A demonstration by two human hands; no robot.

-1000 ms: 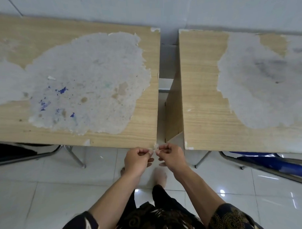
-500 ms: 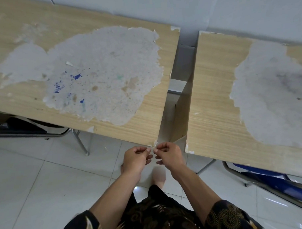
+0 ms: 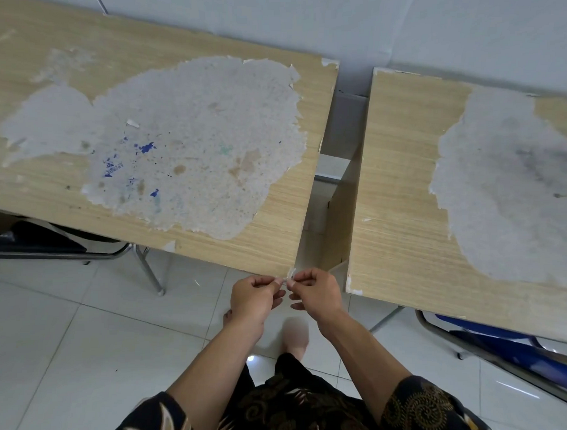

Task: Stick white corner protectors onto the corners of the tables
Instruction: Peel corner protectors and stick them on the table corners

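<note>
Head view only. Both hands are up in front of me at the near right corner of the left counter [image 3: 286, 237]. The left hand [image 3: 254, 298] and the right hand [image 3: 317, 291] meet fingertip to fingertip. Each pinches one side of a small white piece that I take to be the corner protector [image 3: 290, 273]. The remaining fingers of both hands are curled in. The piece is too small to read its shape or which face is sticky.

Key relation: the protector sits right at the tip of that counter corner, just ahead of the knuckles, on the line where the two hands meet. I cannot tell whether it touches the wood or hangs just off it. The corner points toward me, so the seating direction is forward, away from my body. One flank runs along the near edge and the other along the side edge facing the right counter [image 3: 398, 217].

Neither hand is clearly nearer; they sit about level, the left on the near-edge side, the right on the side-edge side. The right counter's near left corner lies apart, to the right of the right hand, and shows chipped white; I can make out no protector there.

Judgement: fitting step in hand. The next move calls for pushing forward and pressing both flanks flush.
</note>
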